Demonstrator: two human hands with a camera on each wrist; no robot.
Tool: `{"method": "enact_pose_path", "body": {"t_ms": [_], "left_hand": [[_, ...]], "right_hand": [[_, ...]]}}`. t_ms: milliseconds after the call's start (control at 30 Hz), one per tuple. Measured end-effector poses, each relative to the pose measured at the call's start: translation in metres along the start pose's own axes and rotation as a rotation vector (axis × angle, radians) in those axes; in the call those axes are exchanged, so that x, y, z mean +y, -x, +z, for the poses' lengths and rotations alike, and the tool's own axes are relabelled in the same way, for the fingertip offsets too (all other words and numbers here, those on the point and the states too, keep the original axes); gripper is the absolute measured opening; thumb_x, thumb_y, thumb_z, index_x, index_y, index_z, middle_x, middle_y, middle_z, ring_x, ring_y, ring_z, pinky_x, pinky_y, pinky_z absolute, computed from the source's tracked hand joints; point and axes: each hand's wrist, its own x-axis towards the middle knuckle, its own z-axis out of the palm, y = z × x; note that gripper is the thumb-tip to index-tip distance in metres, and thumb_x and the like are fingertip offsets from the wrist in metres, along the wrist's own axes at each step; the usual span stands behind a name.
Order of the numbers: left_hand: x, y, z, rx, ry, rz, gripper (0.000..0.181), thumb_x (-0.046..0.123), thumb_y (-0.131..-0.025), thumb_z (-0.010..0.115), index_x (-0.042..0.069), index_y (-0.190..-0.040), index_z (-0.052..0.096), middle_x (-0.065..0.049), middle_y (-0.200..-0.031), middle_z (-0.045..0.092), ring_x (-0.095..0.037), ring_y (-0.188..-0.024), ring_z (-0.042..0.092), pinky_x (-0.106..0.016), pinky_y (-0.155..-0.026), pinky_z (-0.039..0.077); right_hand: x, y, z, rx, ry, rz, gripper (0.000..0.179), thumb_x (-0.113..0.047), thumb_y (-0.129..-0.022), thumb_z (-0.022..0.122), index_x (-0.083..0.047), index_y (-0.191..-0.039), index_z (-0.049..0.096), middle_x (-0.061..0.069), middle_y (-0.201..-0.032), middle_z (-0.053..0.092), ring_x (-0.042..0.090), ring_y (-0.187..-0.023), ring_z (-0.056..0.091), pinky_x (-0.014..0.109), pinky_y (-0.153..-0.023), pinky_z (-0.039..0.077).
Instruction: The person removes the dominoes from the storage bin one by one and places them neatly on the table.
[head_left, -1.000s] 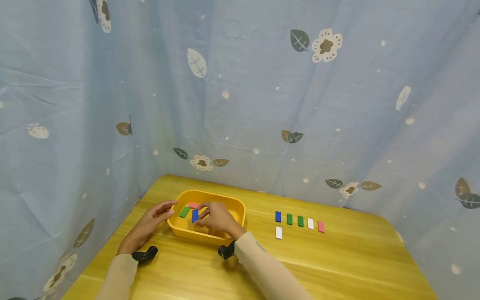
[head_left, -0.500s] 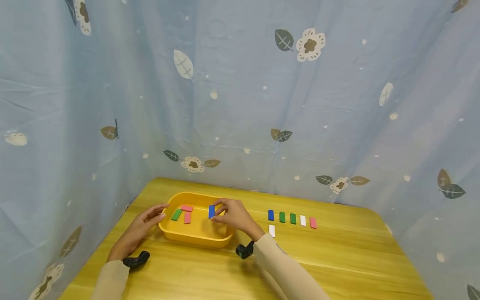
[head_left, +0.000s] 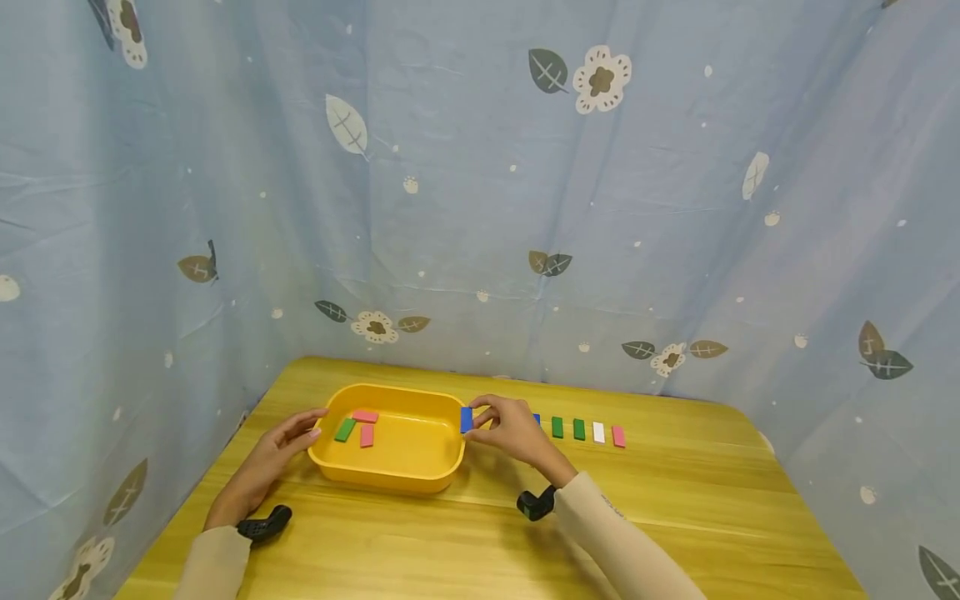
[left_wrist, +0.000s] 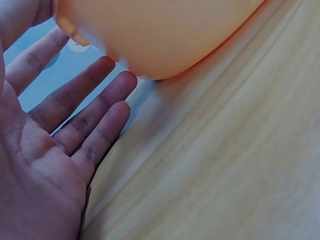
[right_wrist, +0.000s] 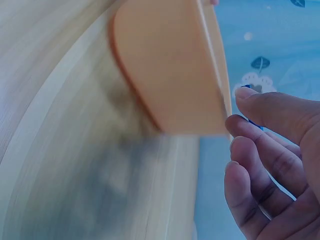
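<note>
Pale blue curtain (head_left: 450,192) with leaves and flowers hangs behind a wood-grain table (head_left: 412,542), where a person works bare-handed. Their right hand (head_left: 517,429) pinches a blue domino-like tile (head_left: 467,420) between thumb and fingers at the right rim of a yellow tub (head_left: 386,480); whether tile and rim touch, I cannot tell. I'd judge the tile light, stiff and hard to damage, perhaps a little slippery on its smooth faces, and best taken by its edges near one end. The left hand (head_left: 266,458) has its fingers loosely spread by the tub's left end, gripping nothing that I can make out. Inside the tub, towards the left, lie a green tile (head_left: 345,430) and two pink tiles (head_left: 367,435). On the table to the right runs a row: another blue tile (head_left: 537,419), mostly hidden by the right hand, two green tiles (head_left: 557,427), a white tile (head_left: 598,432) and a pink tile (head_left: 618,437). The tub's raised wall looks the likeliest thing to catch a low-held tile.
</note>
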Motion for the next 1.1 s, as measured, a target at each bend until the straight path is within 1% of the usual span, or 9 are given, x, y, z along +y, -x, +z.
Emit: {"method": "enact_pose_path", "body": {"t_ms": [133,367,433,633,800,967,1100], "left_hand": [[0.001,0.0,0.001,0.006,-0.001,-0.002,0.057,0.04,-0.106,0.058,0.016,-0.156,0.045,-0.013,-0.161,0.036,0.003,-0.13,0.041,-0.008,-0.097,0.037],[-0.001,0.0,0.001,0.003,-0.003,-0.004,0.057,0.041,-0.106,0.058,0.016,-0.156,0.045,-0.013,-0.161,0.036,0.002,-0.131,0.041,-0.008,-0.097,0.038],[-0.002,0.001,0.0,0.004,0.0,-0.003,0.056,0.04,-0.106,0.058,0.017,-0.156,0.045,-0.013,-0.16,0.036,0.003,-0.13,0.041,-0.008,-0.097,0.038],[-0.002,0.001,0.0,0.004,0.003,0.011,0.055,0.039,-0.106,0.057,0.017,-0.156,0.045,-0.013,-0.16,0.037,0.003,-0.13,0.042,-0.009,-0.098,0.038],[-0.001,0.002,0.001,0.006,0.007,0.011,0.055,0.039,-0.107,0.057,0.017,-0.156,0.045,-0.014,-0.16,0.036,0.004,-0.129,0.042,-0.008,-0.098,0.038],[-0.002,0.001,0.001,0.003,0.008,0.014,0.055,0.038,-0.107,0.057,0.016,-0.156,0.045,-0.014,-0.161,0.036,0.004,-0.13,0.042,-0.009,-0.098,0.038],[-0.002,0.002,0.001,0.005,0.007,0.011,0.056,0.039,-0.107,0.057,0.016,-0.156,0.045,-0.013,-0.161,0.036,0.003,-0.13,0.042,-0.008,-0.098,0.038]], "right_hand": [[0.011,0.012,-0.014,0.019,0.017,-0.001,0.044,-0.024,-0.088,0.085,-0.012,-0.127,0.07,-0.004,-0.094,0.077,0.008,-0.067,0.064,0.028,-0.061,0.054],[0.034,0.034,-0.033,0.049,0.046,0.05,0.044,-0.025,-0.089,0.084,-0.015,-0.129,0.069,-0.008,-0.092,0.076,0.015,-0.067,0.062,0.027,-0.059,0.049],[0.04,0.04,-0.037,0.057,0.043,0.061,0.045,-0.024,-0.089,0.083,-0.014,-0.13,0.068,-0.008,-0.093,0.076,0.016,-0.066,0.061,0.027,-0.058,0.048],[0.056,0.056,-0.05,0.092,0.051,0.095,0.043,-0.022,-0.087,0.085,-0.014,-0.127,0.07,-0.006,-0.092,0.076,0.015,-0.062,0.055,0.026,-0.056,0.043],[0.069,0.069,-0.058,0.101,0.075,0.122,0.044,-0.021,-0.085,0.086,-0.012,-0.125,0.07,-0.008,-0.089,0.076,0.011,-0.059,0.051,0.024,-0.055,0.041],[0.082,0.08,-0.061,0.109,0.053,0.156,0.044,-0.019,-0.084,0.087,-0.008,-0.124,0.07,-0.005,-0.088,0.075,0.01,-0.059,0.05,0.023,-0.054,0.041],[0.088,0.088,-0.063,0.118,0.045,0.169,0.044,-0.017,-0.084,0.087,-0.005,-0.122,0.07,-0.004,-0.087,0.075,0.01,-0.058,0.052,0.023,-0.055,0.044]]}}
